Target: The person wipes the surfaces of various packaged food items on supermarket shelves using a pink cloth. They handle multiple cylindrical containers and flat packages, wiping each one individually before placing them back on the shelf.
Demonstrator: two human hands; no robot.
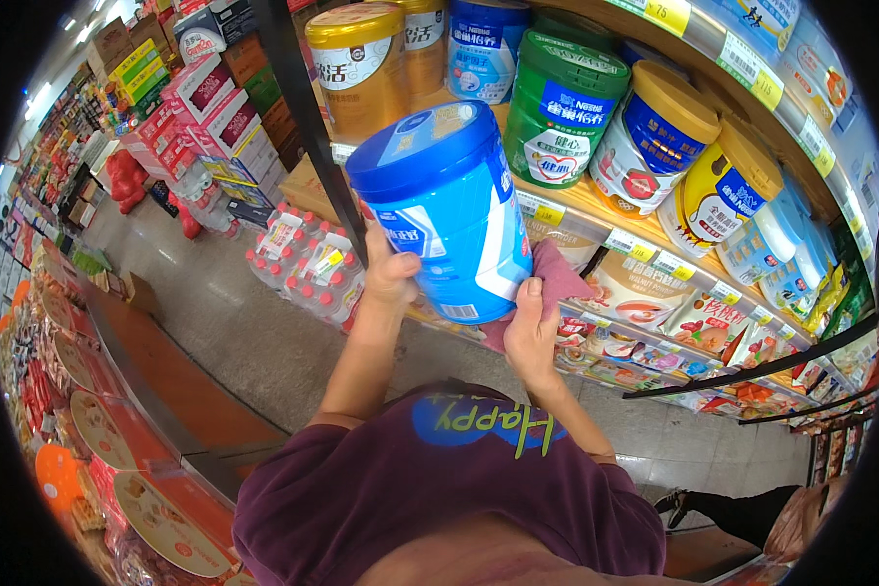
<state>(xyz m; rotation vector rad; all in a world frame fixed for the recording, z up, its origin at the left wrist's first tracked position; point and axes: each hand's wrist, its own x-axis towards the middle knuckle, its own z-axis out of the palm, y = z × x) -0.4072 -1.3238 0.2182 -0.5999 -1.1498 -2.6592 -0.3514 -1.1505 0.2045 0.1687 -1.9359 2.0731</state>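
A large blue milk powder canister (447, 212) with a dark blue lid is held tilted in front of the shelf. My left hand (390, 267) grips its left side, thumb on the label. My right hand (531, 329) supports the lower right edge and also holds a pink cloth (553, 275), bunched between palm and canister. Behind the canister, on the shelf, stand a gold-lidded tin (359, 69), a blue canister (487, 51), a green canister (564, 110) and a white canister with a gold lid (652, 139). My fingers behind the canister are mostly hidden.
Price tags line the shelf edge (630, 245), with bagged powders (637, 289) below. A black upright post (311, 117) stands left of the canister. Shrink-wrapped red-capped bottles (311, 264) sit on the floor. Stacked cartons (205, 102) are farther left. Another person's leg (732, 513) shows at lower right.
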